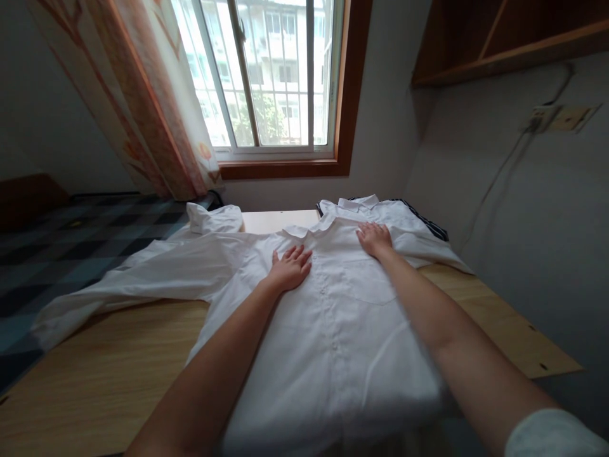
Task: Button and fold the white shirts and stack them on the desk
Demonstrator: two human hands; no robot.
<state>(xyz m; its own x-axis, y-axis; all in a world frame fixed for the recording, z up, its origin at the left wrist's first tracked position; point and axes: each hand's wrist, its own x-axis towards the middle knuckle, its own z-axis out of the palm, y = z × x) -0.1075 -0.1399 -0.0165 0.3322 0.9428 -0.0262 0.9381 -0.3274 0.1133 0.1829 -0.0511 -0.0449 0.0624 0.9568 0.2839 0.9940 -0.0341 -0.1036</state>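
A white button-up shirt point(333, 317) lies spread face up on a wooden board, its collar toward the window and its hem near me. My left hand point(291, 268) rests flat on the upper chest, just left of the button line, with its fingers spread. On the other side of the buttons, my right hand point(375, 238) lies flat near the shoulder, above the chest pocket. One sleeve stretches out to the left over the board's edge; the other runs to the right. Neither hand grips the fabric.
The wooden board point(143, 355) carries the shirt. Behind it on the right lie another folded white shirt point(364, 203) and a dark striped garment point(425, 219). A checkered bed cover point(95, 235) is at left, with a bunched white cloth point(214, 218) beside it. A cable point(495, 181) hangs along the right wall.
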